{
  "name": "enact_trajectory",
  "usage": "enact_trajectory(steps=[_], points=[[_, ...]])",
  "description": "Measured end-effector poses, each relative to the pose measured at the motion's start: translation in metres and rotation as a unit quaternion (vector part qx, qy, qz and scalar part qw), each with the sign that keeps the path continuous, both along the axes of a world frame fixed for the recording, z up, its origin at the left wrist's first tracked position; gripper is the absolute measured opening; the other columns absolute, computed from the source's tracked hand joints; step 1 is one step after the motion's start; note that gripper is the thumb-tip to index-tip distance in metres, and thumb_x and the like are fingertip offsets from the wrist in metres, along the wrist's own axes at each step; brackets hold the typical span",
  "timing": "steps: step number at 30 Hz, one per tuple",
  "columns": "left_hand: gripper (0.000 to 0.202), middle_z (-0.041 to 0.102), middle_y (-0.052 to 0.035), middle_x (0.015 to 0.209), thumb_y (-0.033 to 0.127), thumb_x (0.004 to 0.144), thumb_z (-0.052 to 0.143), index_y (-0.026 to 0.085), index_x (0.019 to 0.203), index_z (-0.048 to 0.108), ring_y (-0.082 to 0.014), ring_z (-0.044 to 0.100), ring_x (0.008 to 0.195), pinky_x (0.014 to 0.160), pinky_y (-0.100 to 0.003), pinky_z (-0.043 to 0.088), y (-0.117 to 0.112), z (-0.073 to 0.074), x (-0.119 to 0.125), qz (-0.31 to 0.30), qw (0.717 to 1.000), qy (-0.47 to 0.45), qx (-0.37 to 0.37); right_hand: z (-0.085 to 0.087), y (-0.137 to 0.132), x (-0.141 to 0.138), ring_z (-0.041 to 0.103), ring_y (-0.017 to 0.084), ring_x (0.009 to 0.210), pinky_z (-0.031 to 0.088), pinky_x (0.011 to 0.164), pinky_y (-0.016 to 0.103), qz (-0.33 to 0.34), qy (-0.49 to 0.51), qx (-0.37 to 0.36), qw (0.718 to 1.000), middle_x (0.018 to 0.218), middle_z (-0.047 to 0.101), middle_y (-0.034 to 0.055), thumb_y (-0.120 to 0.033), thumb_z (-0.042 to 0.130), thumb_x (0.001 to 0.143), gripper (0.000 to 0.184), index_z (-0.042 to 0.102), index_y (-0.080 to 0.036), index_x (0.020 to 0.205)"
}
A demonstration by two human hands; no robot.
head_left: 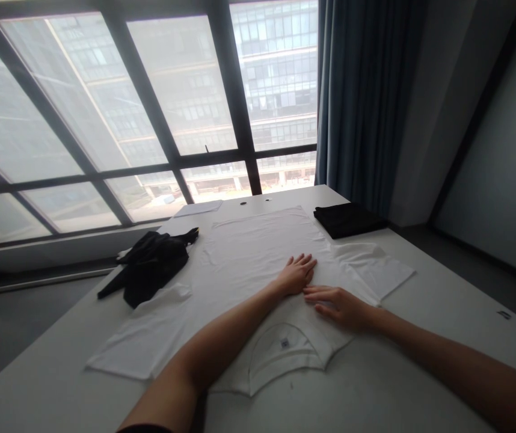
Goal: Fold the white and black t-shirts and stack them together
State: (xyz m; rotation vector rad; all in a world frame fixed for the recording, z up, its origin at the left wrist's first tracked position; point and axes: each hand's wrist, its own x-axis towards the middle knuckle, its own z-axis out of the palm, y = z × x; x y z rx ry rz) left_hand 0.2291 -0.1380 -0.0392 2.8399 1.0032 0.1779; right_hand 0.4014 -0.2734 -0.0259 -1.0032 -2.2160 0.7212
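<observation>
A white T-shirt (240,264) lies spread flat on the white table, its neckline towards me and both sleeves out to the sides. Inside the collar a small dark label shows. My left hand (297,274) rests palm down on the upper right part of the shirt, fingers stretched out and a little apart. Just nearer to me, my right hand (337,305) lies on the cloth with its fingers extended to the left, the fingertips close to the left wrist. Neither hand holds the fabric. Slight wrinkles run across the shirt's body.
On the left of the table (447,337) lies a crumpled black garment (159,261), close to the left sleeve. A folded black cloth (348,219) sits at the far right edge. White paper or cloth (198,208) lies at the back left, before the windows. A blue curtain (361,108) hangs behind.
</observation>
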Motion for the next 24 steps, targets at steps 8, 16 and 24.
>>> enact_trajectory(steps=[8,16,24], points=[[0.051,0.028,-0.0054,0.165,0.037,0.106,0.026,0.026,0.155,0.035,-0.026,0.022,0.153,0.122,-0.054,0.019,-0.001,-0.001,0.0,-0.001,1.0,-0.009,0.002,0.009,-0.008,0.002,0.065,0.024,0.12,0.047,0.109,0.04,0.092,0.011,-0.026,0.995,0.124,0.073,0.0078,-0.03,0.058,0.095,0.033,0.072,-0.022,0.125],[0.052,0.028,-0.0057,0.165,0.036,0.106,0.027,0.026,0.155,0.035,-0.0263,0.021,0.153,0.122,-0.054,0.019,-0.002,0.0,0.001,0.002,1.0,-0.004,-0.001,0.01,-0.004,0.0,0.063,0.024,0.117,0.048,0.105,0.039,0.056,-0.072,0.106,0.99,0.123,0.071,0.0092,-0.022,0.057,0.094,0.027,0.074,-0.023,0.115],[0.052,0.029,-0.0052,0.165,0.037,0.106,0.027,0.025,0.155,0.036,-0.0267,0.022,0.153,0.122,-0.053,0.019,-0.002,-0.001,0.001,0.0,1.0,-0.01,0.006,0.007,-0.003,-0.002,0.063,0.022,0.096,0.052,0.089,0.035,0.009,-0.093,0.139,0.986,0.1,0.07,0.0086,-0.019,0.055,0.094,0.022,0.073,-0.021,0.106]])
